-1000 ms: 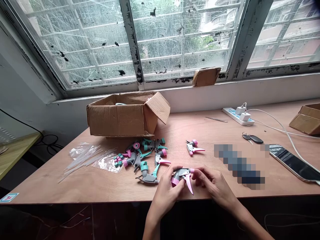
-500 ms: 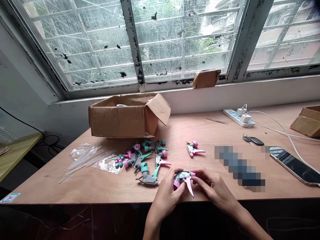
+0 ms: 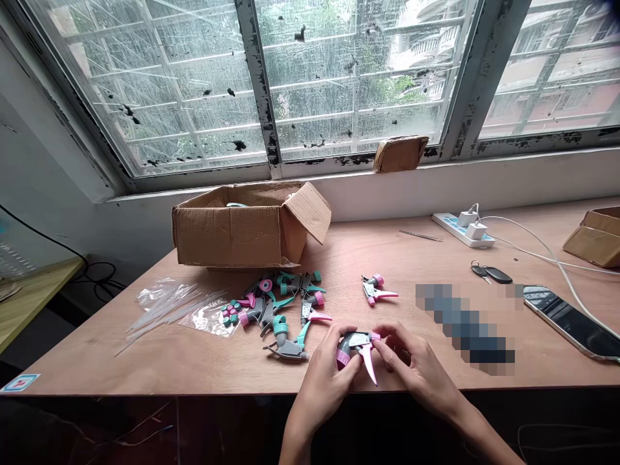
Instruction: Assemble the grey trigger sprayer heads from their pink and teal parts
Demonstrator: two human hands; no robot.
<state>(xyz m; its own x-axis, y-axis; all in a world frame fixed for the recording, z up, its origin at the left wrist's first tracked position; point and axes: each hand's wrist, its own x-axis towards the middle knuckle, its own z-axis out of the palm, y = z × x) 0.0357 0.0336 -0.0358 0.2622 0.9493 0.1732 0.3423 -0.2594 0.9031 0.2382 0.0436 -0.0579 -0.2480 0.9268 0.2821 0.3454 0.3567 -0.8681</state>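
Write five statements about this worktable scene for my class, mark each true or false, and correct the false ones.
1. The left hand holds a trigger sprayer head while fingers of the right hand touch its pink nozzle. True.
2. That head is teal all over. False: it is grey with a pink trigger, collar and nozzle.
3. The open cardboard box stands beyond the pile of sprayer heads. True.
4. Every loose sprayer head on the table is in that pile. False: a pink-triggered one lies apart, to the right.
5. Two white plugs are in the power strip. True.
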